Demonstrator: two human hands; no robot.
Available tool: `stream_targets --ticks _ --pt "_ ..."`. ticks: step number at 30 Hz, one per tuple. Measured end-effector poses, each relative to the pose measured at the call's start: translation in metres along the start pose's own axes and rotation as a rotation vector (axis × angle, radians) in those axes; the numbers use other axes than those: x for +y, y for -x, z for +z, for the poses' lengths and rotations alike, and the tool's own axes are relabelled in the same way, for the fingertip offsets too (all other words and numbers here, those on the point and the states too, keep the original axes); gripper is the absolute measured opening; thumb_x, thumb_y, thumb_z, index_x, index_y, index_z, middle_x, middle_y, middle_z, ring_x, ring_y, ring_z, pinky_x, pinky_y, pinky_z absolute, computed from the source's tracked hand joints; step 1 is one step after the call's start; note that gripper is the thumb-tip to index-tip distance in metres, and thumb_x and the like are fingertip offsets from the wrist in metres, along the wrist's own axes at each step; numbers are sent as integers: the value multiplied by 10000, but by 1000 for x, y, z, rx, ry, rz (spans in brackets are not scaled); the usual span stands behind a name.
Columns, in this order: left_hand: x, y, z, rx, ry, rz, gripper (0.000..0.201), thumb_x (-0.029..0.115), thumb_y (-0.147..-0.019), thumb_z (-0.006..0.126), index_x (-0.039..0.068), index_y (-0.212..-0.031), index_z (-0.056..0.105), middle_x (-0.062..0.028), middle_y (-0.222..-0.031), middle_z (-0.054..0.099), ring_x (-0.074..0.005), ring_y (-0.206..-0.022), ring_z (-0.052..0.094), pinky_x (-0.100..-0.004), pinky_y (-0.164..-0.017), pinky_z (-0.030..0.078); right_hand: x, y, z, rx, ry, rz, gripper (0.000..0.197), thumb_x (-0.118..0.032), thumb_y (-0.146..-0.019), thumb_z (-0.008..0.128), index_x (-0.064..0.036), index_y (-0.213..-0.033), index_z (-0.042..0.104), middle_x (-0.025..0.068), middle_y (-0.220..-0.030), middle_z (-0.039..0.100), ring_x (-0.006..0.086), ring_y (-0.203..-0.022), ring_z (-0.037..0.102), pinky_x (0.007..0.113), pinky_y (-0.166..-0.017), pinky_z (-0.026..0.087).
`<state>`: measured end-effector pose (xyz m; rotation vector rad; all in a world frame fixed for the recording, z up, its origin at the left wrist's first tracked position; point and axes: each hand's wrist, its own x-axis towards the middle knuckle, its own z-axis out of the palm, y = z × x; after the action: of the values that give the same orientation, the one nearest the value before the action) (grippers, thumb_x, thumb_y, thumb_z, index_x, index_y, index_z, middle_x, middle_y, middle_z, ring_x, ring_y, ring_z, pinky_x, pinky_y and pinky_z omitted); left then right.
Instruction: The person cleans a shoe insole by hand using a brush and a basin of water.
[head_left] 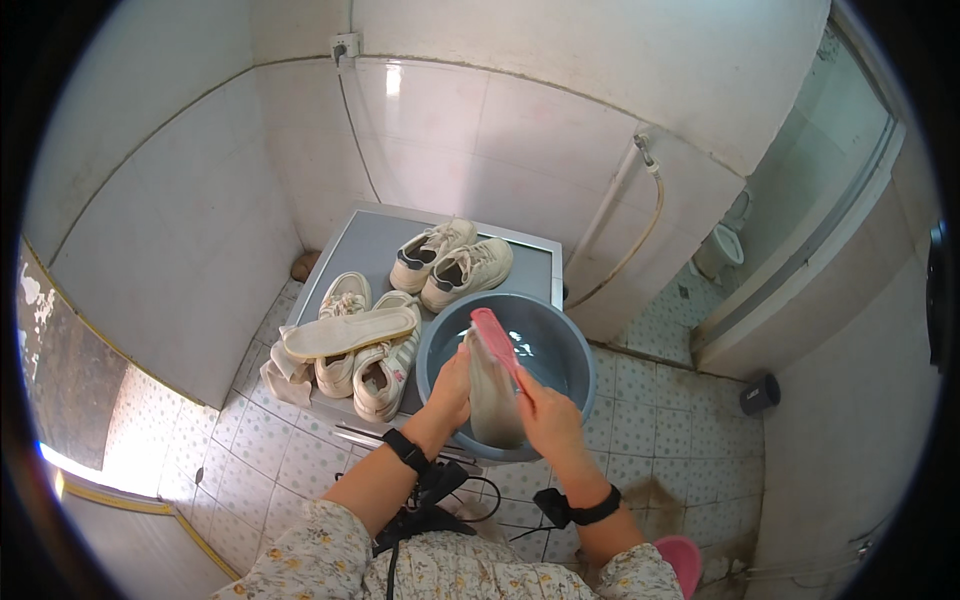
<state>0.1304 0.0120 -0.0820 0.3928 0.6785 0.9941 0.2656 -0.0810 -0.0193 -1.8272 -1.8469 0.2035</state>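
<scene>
My left hand (452, 390) is closed around the left edge of a pale, wet-looking insole (490, 402), tilted over a grey-blue basin (588, 372). In my right hand (550, 420) is the handle of a pink brush (494, 336). The brush lies against the insole's upper part; its bristles are hidden. Water shows inside the basin. Left of it, a second insole (350, 332) rests across a pair of off-white sneakers (378, 378). Another pair of white lace-up sneakers (468, 272) stands behind the basin.
Shoes and basin stand on a grey-topped unit (362, 240) against the tiled wall. A whitish cloth (285, 385) hangs at its left edge. A hose (640, 235) runs down the wall. A dark bin (760, 394) and pink basin (682, 562) are on the right; a doorway shows a toilet (722, 248).
</scene>
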Motion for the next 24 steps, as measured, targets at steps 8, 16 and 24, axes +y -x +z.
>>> stream_targets --ticks 8,16,24 --pt "-16 -24 -21 262 -83 110 373 305 -1017 339 36 -1265 411 -117 -1204 514 -267 -1080 540 -417 -936 463 57 -2 0 -331 455 63 322 -186 -880 529 -140 -1196 577 133 -771 638 333 -702 638 451 -616 503" --pt "-9 -19 -17 283 0 94 373 300 -1023 319 37 -1266 425 -121 -1199 533 -286 -1080 551 -425 -948 459 51 -7 26 -153 344 81 326 -173 -886 522 -109 -1203 563 132 -804 627 338 -748 643 448 -637 506" --pt "-3 -14 -10 197 213 38 439 361 -1024 299 36 -1246 492 -121 -1196 563 -267 -1079 558 -409 -945 459 11 49 -8 95 -132 -104 455 -171 -869 576 -182 -1318 507 129 -779 585 341 -709 610 418 -583 493"
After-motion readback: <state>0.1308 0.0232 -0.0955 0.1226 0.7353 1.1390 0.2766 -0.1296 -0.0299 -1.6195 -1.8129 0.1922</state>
